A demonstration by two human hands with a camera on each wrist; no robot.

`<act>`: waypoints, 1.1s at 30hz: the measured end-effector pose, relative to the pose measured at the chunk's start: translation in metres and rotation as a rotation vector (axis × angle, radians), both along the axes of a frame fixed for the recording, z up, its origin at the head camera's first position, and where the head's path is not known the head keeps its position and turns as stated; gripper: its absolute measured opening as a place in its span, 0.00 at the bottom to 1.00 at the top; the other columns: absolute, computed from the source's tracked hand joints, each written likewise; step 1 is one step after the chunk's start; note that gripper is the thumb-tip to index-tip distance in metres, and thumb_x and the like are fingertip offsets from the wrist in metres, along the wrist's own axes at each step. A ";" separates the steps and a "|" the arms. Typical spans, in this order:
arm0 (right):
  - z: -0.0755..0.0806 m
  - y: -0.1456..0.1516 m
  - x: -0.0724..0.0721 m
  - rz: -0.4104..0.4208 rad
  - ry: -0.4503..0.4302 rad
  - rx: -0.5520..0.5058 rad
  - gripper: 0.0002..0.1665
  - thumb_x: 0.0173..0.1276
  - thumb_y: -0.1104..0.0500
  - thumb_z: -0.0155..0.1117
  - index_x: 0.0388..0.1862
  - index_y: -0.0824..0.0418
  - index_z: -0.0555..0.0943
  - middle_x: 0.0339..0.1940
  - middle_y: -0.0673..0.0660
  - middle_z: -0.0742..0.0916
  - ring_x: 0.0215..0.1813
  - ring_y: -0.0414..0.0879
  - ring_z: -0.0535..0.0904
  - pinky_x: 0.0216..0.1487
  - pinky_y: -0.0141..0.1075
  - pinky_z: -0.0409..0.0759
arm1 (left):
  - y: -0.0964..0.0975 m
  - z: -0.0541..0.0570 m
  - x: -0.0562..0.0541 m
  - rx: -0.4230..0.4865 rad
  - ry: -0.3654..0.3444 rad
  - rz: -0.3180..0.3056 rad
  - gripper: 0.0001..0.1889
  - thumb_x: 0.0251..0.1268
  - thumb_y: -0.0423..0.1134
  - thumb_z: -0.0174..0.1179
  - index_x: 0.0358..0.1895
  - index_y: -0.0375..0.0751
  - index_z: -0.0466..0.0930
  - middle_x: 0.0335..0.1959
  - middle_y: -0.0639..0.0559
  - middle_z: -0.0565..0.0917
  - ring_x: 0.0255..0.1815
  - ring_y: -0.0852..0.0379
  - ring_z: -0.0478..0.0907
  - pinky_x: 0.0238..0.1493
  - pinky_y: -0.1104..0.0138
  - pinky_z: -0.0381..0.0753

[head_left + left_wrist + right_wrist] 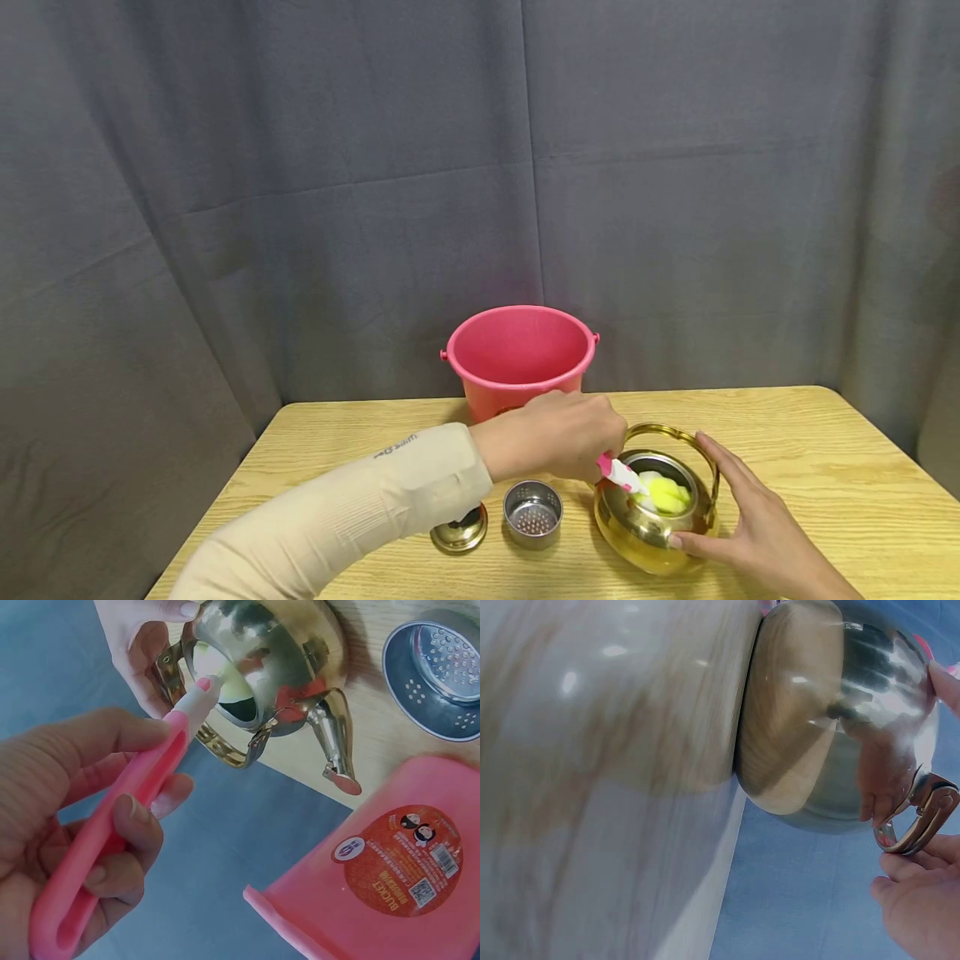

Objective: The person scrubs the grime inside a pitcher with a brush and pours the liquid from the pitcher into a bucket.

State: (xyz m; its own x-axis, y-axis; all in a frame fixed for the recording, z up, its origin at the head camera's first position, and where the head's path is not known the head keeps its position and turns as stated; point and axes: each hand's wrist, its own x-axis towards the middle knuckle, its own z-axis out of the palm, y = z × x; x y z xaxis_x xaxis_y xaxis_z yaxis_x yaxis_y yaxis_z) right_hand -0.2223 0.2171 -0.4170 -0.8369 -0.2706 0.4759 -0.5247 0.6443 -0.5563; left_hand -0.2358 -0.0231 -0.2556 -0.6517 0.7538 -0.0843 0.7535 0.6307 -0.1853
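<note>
A long-handled sponge brush (621, 476) slants down into the open top of a gold kettle (647, 552). My left hand (558, 433) grips its pink handle (103, 838), fingers wrapped round it in the left wrist view. The yellow and white sponge head (667, 497) sits in the kettle's opening, its lower part hidden inside. My right hand (776, 525) holds the kettle from the right, the thumb on its shoulder near the opening and the fingers against the raised handle (922, 825). The kettle's spout (334, 742) shows in the left wrist view.
A pink bucket (480, 398) stands at the table's back edge, behind my left hand. Left of the kettle are a perforated steel strainer (532, 537) and a gold lid (461, 533), partly covered by my left sleeve. A grey curtain (375, 208) hangs behind the wooden table (810, 450).
</note>
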 end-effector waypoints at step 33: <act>-0.001 -0.001 -0.002 0.010 -0.013 -0.008 0.68 0.43 0.44 0.83 0.79 0.45 0.51 0.71 0.66 0.66 0.65 0.69 0.63 0.52 0.69 0.64 | -0.009 0.017 0.000 0.018 -0.014 0.006 0.15 0.53 0.33 0.68 0.16 0.51 0.72 0.17 0.61 0.69 0.24 0.64 0.65 0.19 0.72 0.65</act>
State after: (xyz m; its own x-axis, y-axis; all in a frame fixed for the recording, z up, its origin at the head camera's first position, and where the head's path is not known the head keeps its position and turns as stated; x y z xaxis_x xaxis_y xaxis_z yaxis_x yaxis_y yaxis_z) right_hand -0.2241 0.2163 -0.4177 -0.8402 -0.2756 0.4671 -0.5240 0.6346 -0.5680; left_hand -0.2354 -0.0321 -0.2389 -0.6555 0.7510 -0.0795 0.7518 0.6388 -0.1637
